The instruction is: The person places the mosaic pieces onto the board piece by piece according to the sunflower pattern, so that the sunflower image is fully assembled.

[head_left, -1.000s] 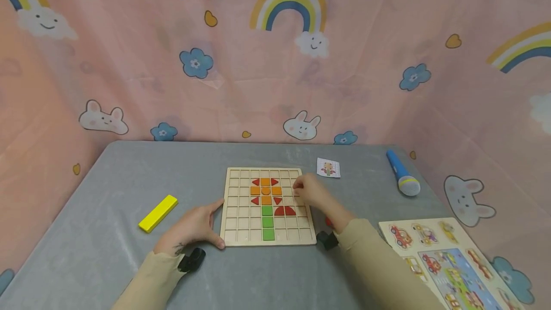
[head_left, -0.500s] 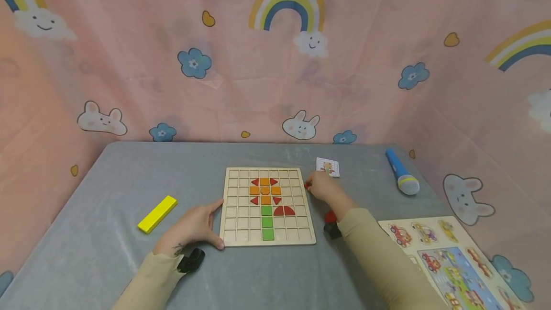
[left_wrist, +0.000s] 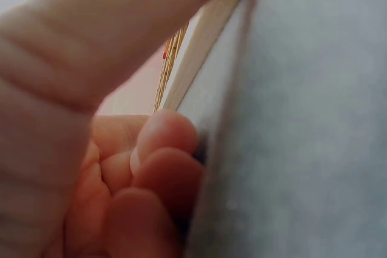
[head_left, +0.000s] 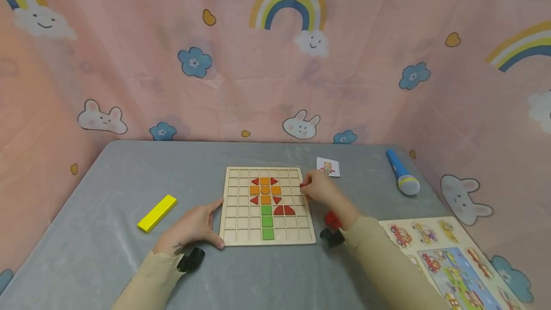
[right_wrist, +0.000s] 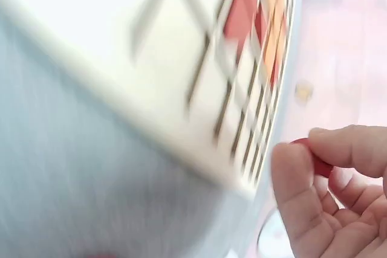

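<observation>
A light wooden grid board (head_left: 245,233) lies on the table, with orange, red and green flat pieces set in its squares. My left hand (head_left: 195,226) rests at the board's left side, thumb at the near corner and index finger on the edge. In the left wrist view its other fingers (left_wrist: 160,173) are bent beside the edge. Just over the board's right edge, my right hand (head_left: 320,188) pinches a small red piece (right_wrist: 317,164) between thumb and fingertips; its full shape is hidden. More red pieces (head_left: 333,220) lie by the right wrist.
A small printed card (head_left: 328,166) lies behind the right hand. At the right are a blue toy microphone (head_left: 402,173) and a picture puzzle board (head_left: 430,248). A yellow bar-shaped block (head_left: 157,213) lies at the left. A pink patterned cloth (head_left: 241,90) hangs behind the table.
My right hand moved right off the board and came up with a red piece, then shifted slightly left to the board's edge. The left hand has stayed in place.
</observation>
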